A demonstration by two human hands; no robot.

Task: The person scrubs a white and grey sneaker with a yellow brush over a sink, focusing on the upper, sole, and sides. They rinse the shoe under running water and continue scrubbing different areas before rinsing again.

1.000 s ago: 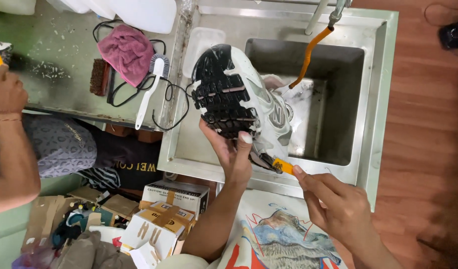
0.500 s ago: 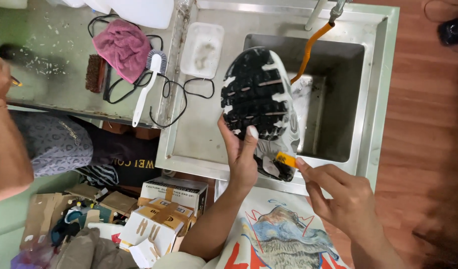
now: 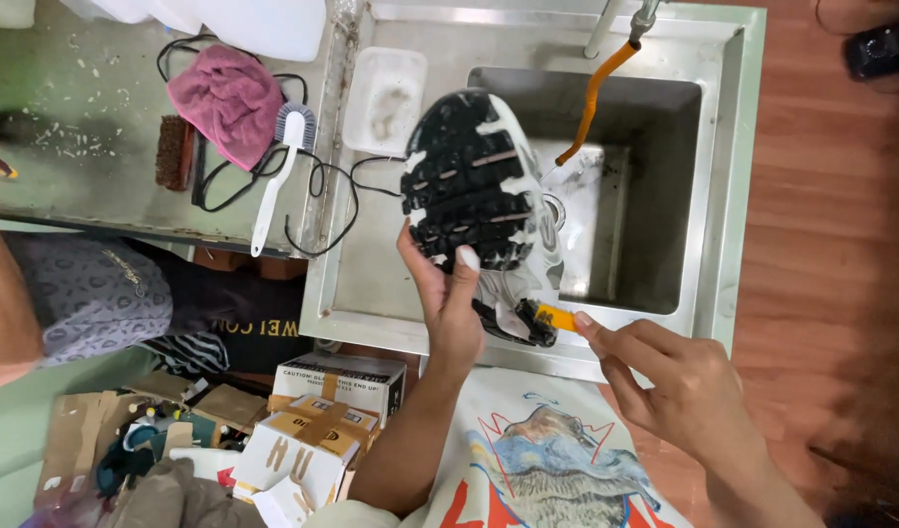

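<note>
Sole-up over the steel sink (image 3: 371, 284), the sneaker (image 3: 479, 196) is clasped by the left hand (image 3: 449, 303), exposing its heel to the small orange brush (image 3: 552, 316) pinched in the right hand (image 3: 679, 391).

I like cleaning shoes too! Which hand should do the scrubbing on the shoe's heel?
Probably the right hand: its fingers already pinch the small orange brush against the sneaker heel, while the left hand is busy gripping the sole.

Bright, even light, soft shadows, mild glare on the steel sink (image 3: 738, 127), blurred frame edges.
</note>
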